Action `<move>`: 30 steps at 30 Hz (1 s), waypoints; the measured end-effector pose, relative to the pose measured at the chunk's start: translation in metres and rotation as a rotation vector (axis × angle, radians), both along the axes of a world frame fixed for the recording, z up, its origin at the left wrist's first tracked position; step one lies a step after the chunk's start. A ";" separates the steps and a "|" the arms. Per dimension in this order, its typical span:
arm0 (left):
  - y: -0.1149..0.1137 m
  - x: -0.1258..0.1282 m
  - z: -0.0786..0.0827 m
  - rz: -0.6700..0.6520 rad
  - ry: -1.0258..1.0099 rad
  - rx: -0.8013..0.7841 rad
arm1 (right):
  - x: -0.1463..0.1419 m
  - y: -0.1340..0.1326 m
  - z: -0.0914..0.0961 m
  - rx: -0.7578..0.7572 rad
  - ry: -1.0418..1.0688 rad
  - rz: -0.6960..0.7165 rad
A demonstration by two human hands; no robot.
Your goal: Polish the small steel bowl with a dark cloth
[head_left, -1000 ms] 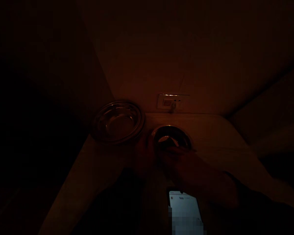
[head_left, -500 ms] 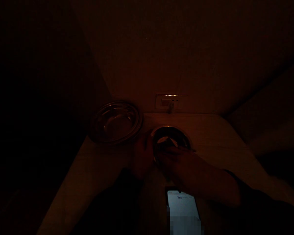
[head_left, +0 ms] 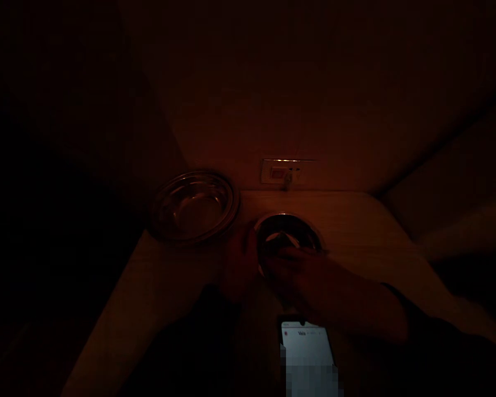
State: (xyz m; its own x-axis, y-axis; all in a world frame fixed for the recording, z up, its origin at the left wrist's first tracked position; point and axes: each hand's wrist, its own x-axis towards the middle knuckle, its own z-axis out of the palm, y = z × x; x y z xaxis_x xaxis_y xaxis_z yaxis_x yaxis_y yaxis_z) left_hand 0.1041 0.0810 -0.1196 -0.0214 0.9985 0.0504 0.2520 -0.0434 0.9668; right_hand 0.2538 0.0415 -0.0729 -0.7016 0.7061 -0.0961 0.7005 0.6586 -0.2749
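Barely anything is shifted from a second ago: the left hand (head_left: 238, 264) is tucked a bit closer against the left side of the bowl (head_left: 287, 234), and the lit phone (head_left: 308, 355) is seen slightly further left. The right hand (head_left: 310, 278) is laid over the bowl's near rim. Whether either hand is actually gripped shut can't be told, it's way too dark. The bowl is set on the table (head_left: 355, 220), just beside a plate (head_left: 192, 205) on the left, with a socket (head_left: 283, 172) seen on the wall behind.

Small steel bowl (head_left: 288, 234) upright on counter, apparently holding something pale.
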 end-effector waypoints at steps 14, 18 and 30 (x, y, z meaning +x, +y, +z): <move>0.002 -0.001 -0.001 -0.057 -0.058 -0.034 | 0.005 0.000 0.009 -0.018 -0.030 0.022; 0.001 -0.002 -0.001 -0.081 -0.032 -0.019 | 0.002 0.008 0.000 0.031 -0.026 -0.006; -0.002 0.001 -0.001 -0.088 -0.045 -0.030 | 0.003 0.016 -0.005 0.088 -0.096 -0.065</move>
State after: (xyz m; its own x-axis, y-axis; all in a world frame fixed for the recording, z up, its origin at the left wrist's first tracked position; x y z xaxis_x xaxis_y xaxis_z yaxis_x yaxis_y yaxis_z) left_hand 0.1052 0.0794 -0.1202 0.0649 0.9977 0.0213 0.2047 -0.0342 0.9782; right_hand 0.2572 0.0578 -0.0783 -0.6448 0.7582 -0.0968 0.7627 0.6297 -0.1478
